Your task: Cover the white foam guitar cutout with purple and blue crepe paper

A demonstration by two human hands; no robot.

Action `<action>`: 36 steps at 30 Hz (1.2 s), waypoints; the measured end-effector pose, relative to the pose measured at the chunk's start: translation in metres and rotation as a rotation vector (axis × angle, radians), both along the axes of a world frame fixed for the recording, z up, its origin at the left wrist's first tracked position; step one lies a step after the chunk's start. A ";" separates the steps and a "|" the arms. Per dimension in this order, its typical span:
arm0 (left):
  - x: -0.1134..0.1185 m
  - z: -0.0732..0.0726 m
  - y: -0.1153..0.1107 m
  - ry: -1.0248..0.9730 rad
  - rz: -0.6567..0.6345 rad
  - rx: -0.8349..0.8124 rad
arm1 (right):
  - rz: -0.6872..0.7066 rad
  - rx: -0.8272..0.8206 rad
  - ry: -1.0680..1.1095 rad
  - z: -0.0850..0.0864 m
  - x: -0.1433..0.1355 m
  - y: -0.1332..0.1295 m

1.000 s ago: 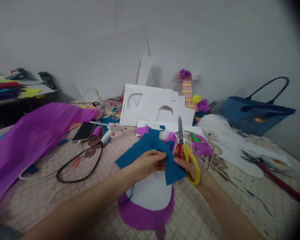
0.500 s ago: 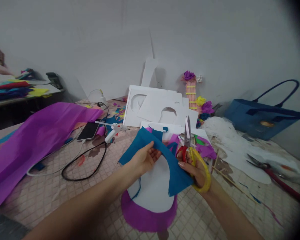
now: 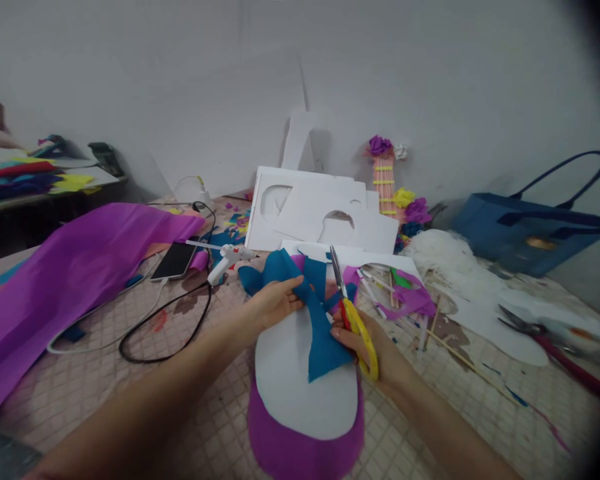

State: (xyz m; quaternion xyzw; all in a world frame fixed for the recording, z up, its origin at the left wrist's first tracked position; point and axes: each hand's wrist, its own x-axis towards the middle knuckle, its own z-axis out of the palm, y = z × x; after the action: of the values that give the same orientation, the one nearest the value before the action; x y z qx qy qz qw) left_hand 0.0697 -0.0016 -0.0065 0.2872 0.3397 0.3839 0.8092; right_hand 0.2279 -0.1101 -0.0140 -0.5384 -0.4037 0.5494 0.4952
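A piece of teal-blue paper point(image 3: 325, 347) with a curved cut edge is pinched between the thumb and fingers of my left hand point(image 3: 273, 305). My right hand point(image 3: 384, 350) grips scissors point(image 3: 359, 327) by their yellow and red handles, blades pointing up and away. The right fingertips also touch the paper's right side. Below the paper lies a rounded white card shape point(image 3: 307, 407) with purple paper point(image 3: 305, 457) showing around its lower edge. The blue paper covers the upper part of the card.
To the left are a large purple sheet point(image 3: 100, 260), a phone point(image 3: 174, 260) and a white glue gun point(image 3: 226, 260) with a black cord. White cut-out boards point(image 3: 300, 207) lean against the wall. Pliers point(image 3: 525, 323), sticks point(image 3: 473, 367) and a blue bag point(image 3: 520, 233) lie to the right.
Both hands have shifted slightly left, and the blue paper has folded and moved left, uncovering more of the white card. The scissors' blades have tilted left and look closer together.
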 end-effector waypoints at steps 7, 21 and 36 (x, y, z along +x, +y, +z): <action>-0.003 0.002 -0.018 -0.032 -0.022 0.084 | -0.054 0.000 -0.024 0.004 0.001 0.000; 0.002 -0.023 -0.079 0.061 -0.176 -0.116 | -0.036 0.076 -0.011 0.005 0.010 -0.019; -0.005 -0.021 -0.080 -0.071 -0.257 -0.040 | 0.152 -0.030 -0.362 -0.010 0.023 -0.115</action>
State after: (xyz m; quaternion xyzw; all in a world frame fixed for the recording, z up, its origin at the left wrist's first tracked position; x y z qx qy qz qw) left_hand 0.0642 -0.0819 -0.0277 0.2984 0.2791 0.2798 0.8688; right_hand 0.2505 -0.2255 -0.0242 -0.6036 -0.5174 0.4854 0.3637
